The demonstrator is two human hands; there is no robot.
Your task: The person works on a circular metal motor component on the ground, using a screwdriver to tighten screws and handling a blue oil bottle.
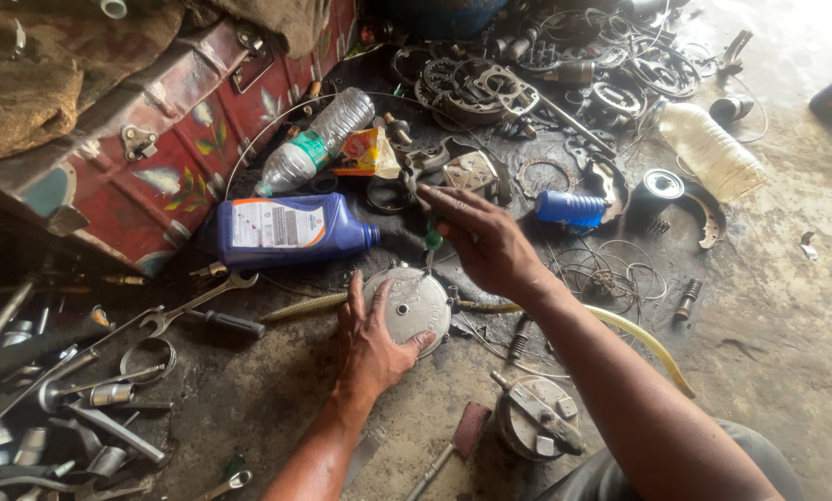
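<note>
Round metal cover [409,304] is pinned flat to the floor by the spread left hand [371,339], so the green-handled screwdriver [432,236], gripped upright in the closed right hand [486,243], can bear down on its rim.

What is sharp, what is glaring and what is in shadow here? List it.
Head view: the left hand on the round metal cover and the right hand are sharp; daylight washes out the concrete floor at the right; the tools at lower left lie in shadow; the frame edges bend slightly.
</note>
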